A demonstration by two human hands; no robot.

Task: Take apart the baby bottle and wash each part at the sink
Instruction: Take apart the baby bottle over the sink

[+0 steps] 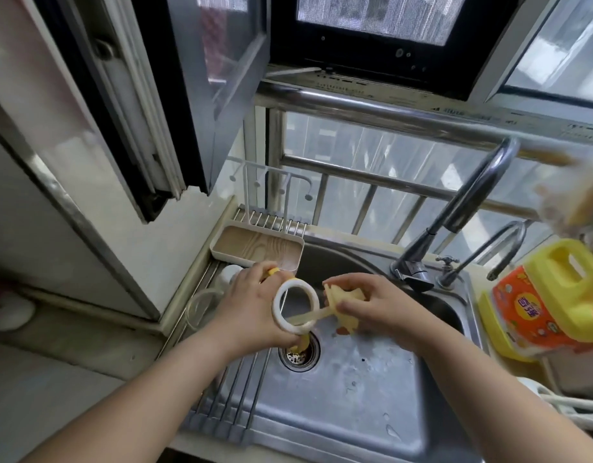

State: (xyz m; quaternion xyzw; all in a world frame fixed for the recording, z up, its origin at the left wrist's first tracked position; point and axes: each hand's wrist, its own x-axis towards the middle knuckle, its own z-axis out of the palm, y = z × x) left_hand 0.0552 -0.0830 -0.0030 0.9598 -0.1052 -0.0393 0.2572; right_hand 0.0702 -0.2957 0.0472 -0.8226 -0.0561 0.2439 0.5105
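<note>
Bottle already apart, washing under way over the sink (372, 389).
My left hand (251, 305) grips the white collar ring (297, 305); my right hand (368, 305) pinches a yellow sponge (347, 309) against it. Clear bottle body (201, 305) waits on the rack (228, 396); rinsing looks left.

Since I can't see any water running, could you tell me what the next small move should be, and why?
Probably free the right hand to turn on the faucet: both hands hold bottle parts over the sink, the left hand gripping the white ring, and no stream shows.
</note>
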